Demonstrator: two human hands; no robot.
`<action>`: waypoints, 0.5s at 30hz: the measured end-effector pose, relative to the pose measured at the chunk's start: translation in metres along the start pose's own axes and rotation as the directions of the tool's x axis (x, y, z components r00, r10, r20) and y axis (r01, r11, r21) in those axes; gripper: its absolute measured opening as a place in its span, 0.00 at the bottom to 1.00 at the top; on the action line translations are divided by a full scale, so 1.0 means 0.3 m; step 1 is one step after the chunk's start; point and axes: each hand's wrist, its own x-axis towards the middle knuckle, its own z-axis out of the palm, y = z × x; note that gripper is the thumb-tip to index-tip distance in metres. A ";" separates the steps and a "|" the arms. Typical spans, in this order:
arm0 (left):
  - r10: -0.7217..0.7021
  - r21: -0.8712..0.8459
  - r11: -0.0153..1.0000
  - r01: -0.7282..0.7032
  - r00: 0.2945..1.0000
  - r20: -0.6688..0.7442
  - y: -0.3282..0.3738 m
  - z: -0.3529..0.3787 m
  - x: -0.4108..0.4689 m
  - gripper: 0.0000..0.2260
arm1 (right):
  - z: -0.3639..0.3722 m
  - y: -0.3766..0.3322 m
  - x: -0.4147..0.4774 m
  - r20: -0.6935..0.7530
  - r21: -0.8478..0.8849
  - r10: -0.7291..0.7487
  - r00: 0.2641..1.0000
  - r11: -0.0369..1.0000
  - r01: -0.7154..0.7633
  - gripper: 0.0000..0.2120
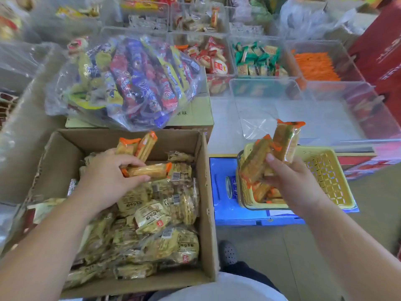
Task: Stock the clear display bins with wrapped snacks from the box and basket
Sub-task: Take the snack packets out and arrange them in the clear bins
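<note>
The cardboard box (209, 213) fills the near left, its flaps open and its right wall standing upright beside a strip of bare floor (271, 257), where a grey shoe (227, 253) rests. Pale yellow packets (152, 218) lie heaped inside it, up to about the rim.

Beyond the box, a clear plastic bag of bright mixed snacks (134, 83) slumps over a closed carton (195, 114), overhanging its left edge.

To the right of the carton is an empty clear bin (260, 109), just beyond the basket, with a second clear bin (358, 109) to its right. Farther off, a row of clear bins holds red-and-white round packs (214, 59), green-wrapped packs (253, 57) and orange sticks (314, 66). A red carton (386, 51) closes off the far right edge.

The yellow basket (325, 170) sits on a blue box (223, 205), with a few bars at its near left corner and most of its lattice floor bare.

The left hand (108, 177) reaches into the far part of the cardboard box, fingers curled round an orange-ended bar (147, 170). Two more bars (136, 146) stand just beyond its fingertips (whether it holds them I cannot tell).

The right hand (288, 181) grips a bunch of the same bars (271, 153), raised over the basket's left side, their tips towards the empty bin's near edge.
</note>
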 end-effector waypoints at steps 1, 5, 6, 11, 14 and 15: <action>-0.050 -0.065 0.997 0.047 0.997 -0.051 0.046 0.010 -0.049 0.12 | -0.069 0.003 0.008 0.005 -0.063 0.002 1.000 0.998 -0.002 0.27; -0.207 -0.320 0.936 0.147 0.965 -0.163 0.270 0.097 -0.243 0.12 | -0.351 0.047 0.075 0.091 -0.607 -0.025 0.996 0.791 0.075 0.09; -0.254 -0.379 0.908 0.176 0.953 -0.166 0.323 0.135 -0.282 0.12 | -0.416 0.065 0.094 0.167 -0.717 -0.027 0.986 0.683 0.140 0.08; -0.304 -0.486 0.854 0.183 0.935 -0.182 0.514 0.329 -0.365 0.12 | -0.655 0.171 0.173 0.282 -0.915 0.127 0.951 0.335 0.226 0.16; -0.302 -0.486 0.855 0.183 0.936 -0.179 0.588 0.397 -0.385 0.14 | -0.713 0.239 0.203 0.198 -0.975 0.342 0.919 -0.023 0.219 0.34; -0.291 -0.476 0.861 0.179 0.941 -0.171 0.606 0.419 -0.383 0.15 | -0.720 0.258 0.212 0.194 -0.966 0.391 0.900 -0.086 0.245 0.39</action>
